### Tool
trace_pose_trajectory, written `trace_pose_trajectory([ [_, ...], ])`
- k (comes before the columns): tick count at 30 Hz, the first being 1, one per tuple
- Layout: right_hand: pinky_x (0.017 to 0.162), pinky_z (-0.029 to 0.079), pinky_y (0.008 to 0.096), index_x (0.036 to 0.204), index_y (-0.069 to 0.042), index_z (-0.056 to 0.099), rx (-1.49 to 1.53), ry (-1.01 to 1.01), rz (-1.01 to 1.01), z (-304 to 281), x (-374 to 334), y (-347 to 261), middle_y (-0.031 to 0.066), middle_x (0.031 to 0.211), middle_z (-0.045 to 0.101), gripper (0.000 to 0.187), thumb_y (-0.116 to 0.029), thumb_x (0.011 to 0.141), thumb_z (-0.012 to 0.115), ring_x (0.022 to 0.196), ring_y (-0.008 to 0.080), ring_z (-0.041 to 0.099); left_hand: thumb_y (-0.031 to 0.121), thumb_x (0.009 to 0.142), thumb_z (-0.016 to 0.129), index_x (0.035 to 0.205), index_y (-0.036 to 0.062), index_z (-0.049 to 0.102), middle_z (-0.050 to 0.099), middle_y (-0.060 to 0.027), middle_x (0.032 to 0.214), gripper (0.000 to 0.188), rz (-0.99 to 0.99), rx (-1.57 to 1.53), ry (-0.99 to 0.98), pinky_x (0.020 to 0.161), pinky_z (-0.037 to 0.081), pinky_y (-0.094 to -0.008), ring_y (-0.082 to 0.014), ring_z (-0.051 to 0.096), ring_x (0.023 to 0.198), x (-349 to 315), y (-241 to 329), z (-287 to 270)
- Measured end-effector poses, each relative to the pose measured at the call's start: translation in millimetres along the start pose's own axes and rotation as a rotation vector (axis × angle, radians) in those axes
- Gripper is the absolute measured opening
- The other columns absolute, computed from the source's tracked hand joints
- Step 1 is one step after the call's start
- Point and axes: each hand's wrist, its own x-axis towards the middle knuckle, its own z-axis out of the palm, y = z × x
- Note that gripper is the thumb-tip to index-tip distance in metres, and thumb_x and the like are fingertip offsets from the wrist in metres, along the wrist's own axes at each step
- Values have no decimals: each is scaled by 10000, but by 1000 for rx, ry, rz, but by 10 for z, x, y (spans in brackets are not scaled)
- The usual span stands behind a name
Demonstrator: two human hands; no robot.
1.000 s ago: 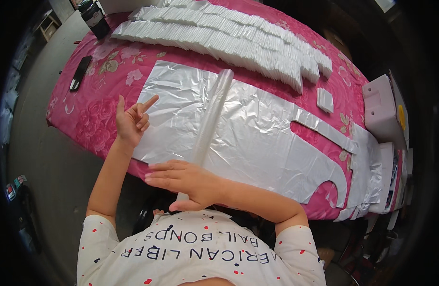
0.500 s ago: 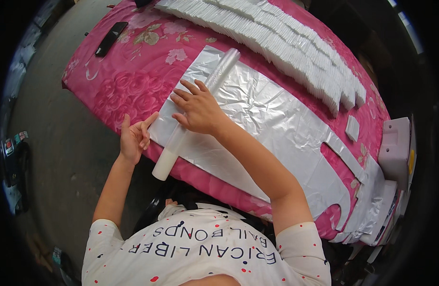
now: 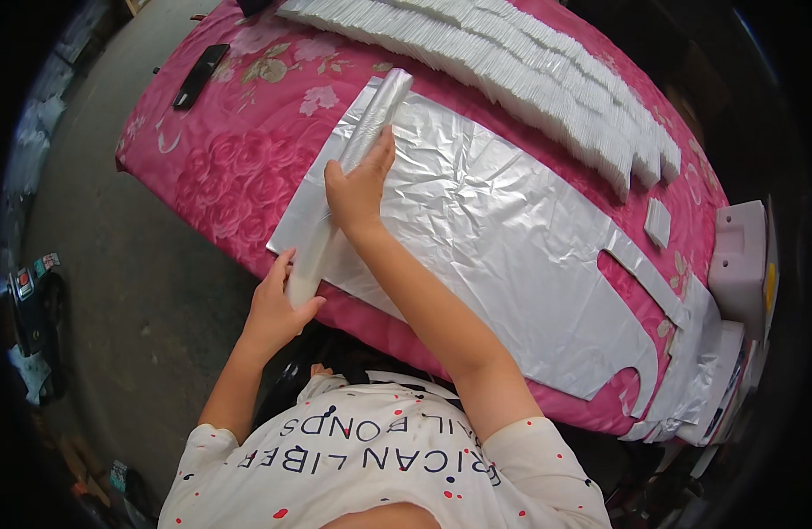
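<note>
A long roll of clear plastic film lies along the left edge of a flat silvery plastic apron sheet spread on a pink flowered cloth. My left hand grips the roll's near end at the table's edge. My right hand presses flat on the roll's middle, fingers together and pointing away from me.
A long row of folded white plastic packs runs along the far side of the pink table. A black remote-like thing lies at far left. One small white pack sits right, beside white boxes. Grey floor lies left.
The roll has travelled left across the sheet to its left edge. My left hand went from raised and empty to gripping the roll's near end; my right hand followed on top.
</note>
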Motion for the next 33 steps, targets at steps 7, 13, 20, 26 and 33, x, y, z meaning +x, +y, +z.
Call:
trace_pose_trajectory([
  [7, 719, 515, 328, 1252, 8, 309, 1154, -432, 487, -968, 8, -524, 94, 885, 550, 641, -167, 758, 678, 746, 165, 584, 390, 688, 688, 1350, -85, 280, 586, -227, 1108, 911, -160, -1333, -956, 694, 534, -304, -213, 640, 777, -157, 54, 200],
  [13, 702, 509, 307, 1201, 23, 353, 693, -130, 394, -1460, -248, -455, 101, 910, 528, 601, -178, 759, 708, 784, 169, 585, 272, 850, 564, 1256, -24, 418, 592, -111, 880, 523, -72, -691, -469, 632, 493, -284, -156, 580, 771, 13, 303, 550],
  [20, 736, 505, 297, 1177, 19, 396, 682, 101, 446, -2289, -57, -110, 113, 947, 554, 545, -195, 782, 704, 833, 179, 588, 412, 873, 547, 1130, 36, 516, 566, -43, 760, 457, -427, -534, -884, 585, 491, -243, -111, 560, 619, -157, 250, 601],
  [26, 652, 458, 223, 1010, -20, 573, 243, 59, 395, -3263, 225, 224, 53, 897, 618, 344, -314, 841, 631, 743, 102, 568, 549, 790, 595, 1136, 15, 525, 556, -36, 716, 640, -532, -699, -1122, 555, 480, -227, -90, 553, 578, -249, -47, 598],
  [33, 587, 412, 208, 863, -41, 632, -150, -364, 483, -3319, 148, -31, 8, 804, 625, 328, -367, 823, 638, 664, 53, 511, 533, 785, 617, 1147, 6, 521, 562, -37, 720, 647, -516, -619, -1072, 560, 481, -221, -87, 557, 579, -275, 9, 589],
])
